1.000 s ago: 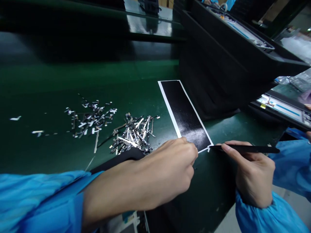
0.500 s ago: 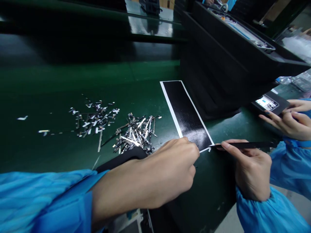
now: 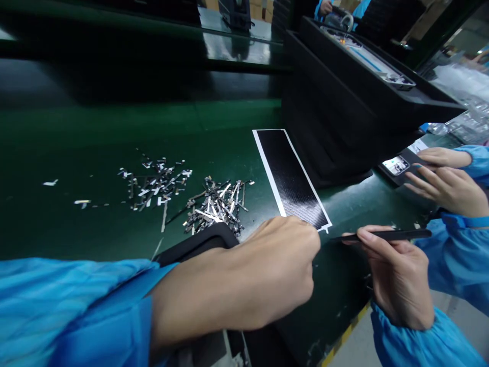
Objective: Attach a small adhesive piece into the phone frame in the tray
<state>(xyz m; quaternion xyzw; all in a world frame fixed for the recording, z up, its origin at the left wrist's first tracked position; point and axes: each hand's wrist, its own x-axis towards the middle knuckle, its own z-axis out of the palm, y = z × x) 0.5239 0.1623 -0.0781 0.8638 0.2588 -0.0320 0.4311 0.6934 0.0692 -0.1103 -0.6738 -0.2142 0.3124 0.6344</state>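
Observation:
A long black sheet with a white border [image 3: 291,178] lies on the green table [image 3: 114,137]. My left hand [image 3: 275,275] is curled into a fist at the sheet's near end, with its fingertips on the near corner. In my right hand [image 3: 397,275] are black tweezers [image 3: 382,235], gripped with the tip pointing left at that same corner, a little apart from the sheet. Both of my sleeves are blue.
Two piles of small metal and black strips [image 3: 216,206] [image 3: 156,183] lie left of the sheet. A black tray edge [image 3: 198,242] sits under my left forearm. Stacked black trays [image 3: 344,112] stand to the right. Another person's hands [image 3: 446,183] handle a small device [image 3: 397,165] at far right.
The tweezer tip has drawn slightly back from the sheet's corner. The other person's hands came in from the right and moved the small device closer to the tray stack.

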